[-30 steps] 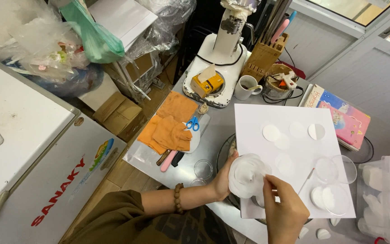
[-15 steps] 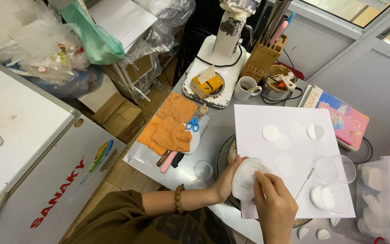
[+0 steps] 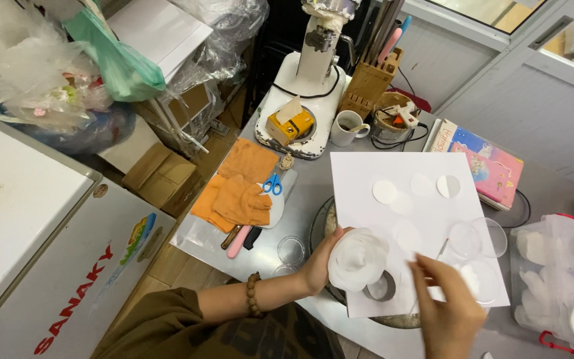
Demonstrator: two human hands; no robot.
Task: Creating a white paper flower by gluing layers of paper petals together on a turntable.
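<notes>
A: What's the left hand (image 3: 319,264) doing rn?

B: It's cupping a stack of thin white discs (image 3: 357,258), fingers wrapped round the stack's left rim, so it's gripping that. The stack is sitting over the near-left part of the white sheet (image 3: 406,219), which is lying on the desk (image 3: 300,213) toward its near edge.

A: And the right hand (image 3: 448,312)?

B: It's hovering just beside the stack, over the sheet's near edge. Fingers are bending inward w/ a thin stick-like tool (image 3: 441,249) poking out past them, but I can't tell how firmly they're pinching it.

A: How's the stack going to handle?

B: Prob. very light, floppy and easy to tear, judging by how translucent the discs are looking. Best taken by the rim w/ a soft cupping hold, not squeezed across the middle; single discs would likely be sliding apart.

A: What else is sitting around?

B: A metal ring (image 3: 381,286) is lying right under the stack, touching the sheet. Loose white circles (image 3: 384,191) are lying near the sheet's far edge, and a clear round dish (image 3: 487,237) is at its right edge. Orange cloth (image 3: 240,186) and blue scissors (image 3: 273,184) are resting by the desk's left edge.
</notes>
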